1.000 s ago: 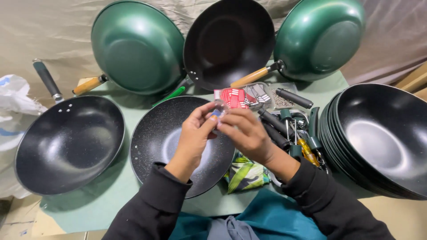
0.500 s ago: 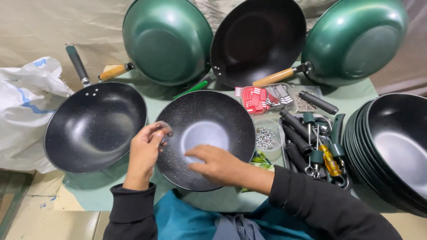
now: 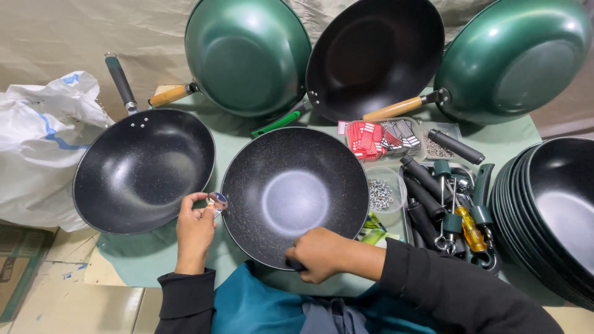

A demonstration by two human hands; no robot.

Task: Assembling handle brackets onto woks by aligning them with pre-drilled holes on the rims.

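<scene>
**Two hands at the rim of a speckled black wok**

A person is leaning over a worktop point(image 3: 154, 260) covered in pale green cloth, with a handleless speckled black wok point(image 3: 296, 195) sitting at its middle, right in front of them. The right hand point(image 3: 318, 253) is clenching its grip on the wok's near rim, fingers curled over the edge. The left hand point(image 3: 195, 230) is pinching a small shiny metal piece point(image 3: 217, 201) between thumb and fingertips, holding it right against the wok's left rim; what kind of piece it is cannot be told.

Just to the left, a second black wok with a dark handle point(image 3: 145, 170) is lying on the worktop, its rim close beside the middle wok. Further left, a white plastic sack point(image 3: 43, 142) is slumping against the worktop's edge. At the back, three woks are leaning upright: a green one with a wooden handle point(image 3: 247, 55), a black one with a green handle point(image 3: 374, 59), and another green one with a wooden handle point(image 3: 516, 59).

To the right of the middle wok, a clear cup of small metal fasteners point(image 3: 380, 193) is standing, and beyond it a tray of black handles and screwdrivers point(image 3: 442, 201). Behind the cup, red-and-white packets point(image 3: 366, 137) are lying. At the far right, a stack of nested black woks point(image 3: 550, 210) is resting.
</scene>
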